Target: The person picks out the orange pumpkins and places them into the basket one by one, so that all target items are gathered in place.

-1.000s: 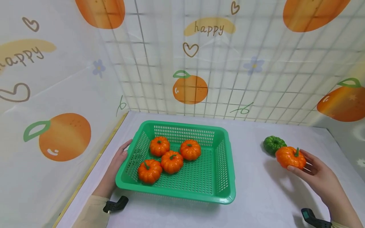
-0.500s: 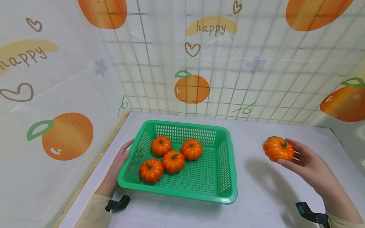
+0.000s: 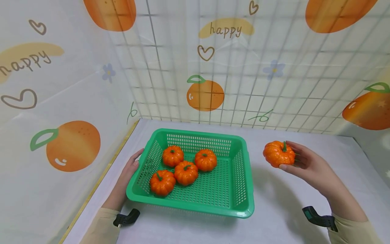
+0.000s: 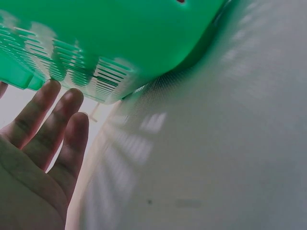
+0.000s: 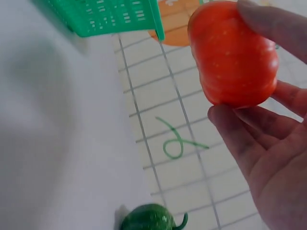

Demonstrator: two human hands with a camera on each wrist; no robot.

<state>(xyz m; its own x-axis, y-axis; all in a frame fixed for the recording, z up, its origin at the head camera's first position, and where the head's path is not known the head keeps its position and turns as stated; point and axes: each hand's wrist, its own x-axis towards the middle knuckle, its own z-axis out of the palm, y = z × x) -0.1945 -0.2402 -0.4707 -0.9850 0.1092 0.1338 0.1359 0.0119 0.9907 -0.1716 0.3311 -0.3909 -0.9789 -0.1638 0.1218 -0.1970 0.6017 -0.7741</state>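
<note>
My right hand (image 3: 313,169) pinches a small orange pumpkin (image 3: 277,154) between thumb and fingertips, right of the green basket. The right wrist view shows this pumpkin (image 5: 235,57) raised off the white table, its ribbed side facing the camera. My left hand (image 3: 126,176) lies along the basket's left side, and in the left wrist view its straight fingers (image 4: 67,120) reach up to the slotted wall. Inside the green basket (image 3: 248,176), several orange pumpkins (image 3: 186,173) sit toward the left. A dark green pumpkin (image 5: 148,218) shows at the bottom of the right wrist view; the head view hides it.
The white table (image 3: 265,203) extends to the right of the basket and in front of it. Printed sheets with oranges and a grid form the back wall (image 3: 237,84) and left wall (image 3: 70,101), close behind and beside the table edges.
My right hand has carried the orange pumpkin left and a little back toward the basket, past the green pumpkin, now hidden in the head view. The left hand and basket keep their places.
</note>
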